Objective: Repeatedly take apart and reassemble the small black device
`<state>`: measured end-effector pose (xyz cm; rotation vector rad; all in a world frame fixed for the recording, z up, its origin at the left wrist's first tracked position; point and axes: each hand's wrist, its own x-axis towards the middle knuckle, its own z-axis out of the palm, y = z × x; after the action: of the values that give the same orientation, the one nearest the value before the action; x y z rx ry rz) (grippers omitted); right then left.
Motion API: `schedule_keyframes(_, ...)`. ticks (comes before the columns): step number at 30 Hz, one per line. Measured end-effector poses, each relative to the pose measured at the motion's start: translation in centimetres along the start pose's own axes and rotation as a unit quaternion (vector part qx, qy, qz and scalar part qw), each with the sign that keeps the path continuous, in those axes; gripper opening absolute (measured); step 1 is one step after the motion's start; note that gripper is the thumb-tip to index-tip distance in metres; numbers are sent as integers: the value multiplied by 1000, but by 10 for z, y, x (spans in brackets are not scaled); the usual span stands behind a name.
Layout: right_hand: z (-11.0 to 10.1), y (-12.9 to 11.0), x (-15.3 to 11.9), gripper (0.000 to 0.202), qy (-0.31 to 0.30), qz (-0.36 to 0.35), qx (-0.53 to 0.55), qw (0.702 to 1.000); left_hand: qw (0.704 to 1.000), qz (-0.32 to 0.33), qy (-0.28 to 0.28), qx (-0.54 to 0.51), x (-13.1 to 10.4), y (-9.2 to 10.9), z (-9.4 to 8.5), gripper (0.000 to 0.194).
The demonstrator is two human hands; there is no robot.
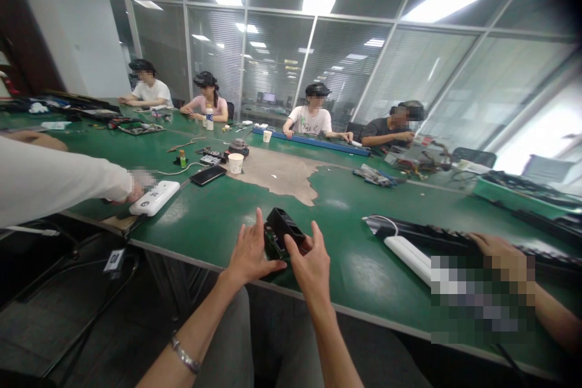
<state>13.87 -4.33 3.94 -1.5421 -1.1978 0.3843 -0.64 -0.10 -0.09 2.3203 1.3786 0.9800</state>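
A black boxy casing (286, 225) with rectangular openings in its top stands tilted close to the table's near edge. A green circuit board (271, 242) shows on its left side. My right hand (311, 259) is around the casing's right side, its thumb against the front and other fingers partly hidden behind. On the other side my left hand (249, 254) has its fingers stretched apart and its thumb beside the casing's lower front corner. Whether that thumb touches it, I cannot tell.
The green table (364, 273) carries a phone (208, 175), a paper cup (235, 163) and a brown sheet (277, 176). White power strips (155, 198) lie to both sides. Co-workers' arms reach in from left (59, 182) and right (504, 260); several people sit opposite.
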Motion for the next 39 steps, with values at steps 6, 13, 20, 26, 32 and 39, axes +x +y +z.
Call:
schedule_keyframes(6, 7, 2, -1, 85, -28, -32, -75, 996, 1000, 6, 8, -5, -2, -1, -2, 132)
schedule_keyframes(13, 8, -3, -9, 87, -60, -61, -157, 984, 1000, 3, 17, 6, -1, -2, -1, 127)
schedule_keyframes(20, 11, 20, -21, 84, -90, -68, -165, 980, 1000, 5, -6, 15, 0, -4, 0, 126)
schedule_keyframes(26, 6, 29, -22, 90, -64, -57, -88, 992, 1000, 10, -11, 2, 1, -5, -1, 131)
schedule_keyframes(32, 10, 19, -23, 80, -48, -65, -92, 992, 1000, 5, -4, 0, 1, -4, -1, 134)
schedule_keyframes(39, 0, -7, -14, 79, 33, -56, 2, 998, 1000, 1, -1, 0, 2, -5, 3, 143)
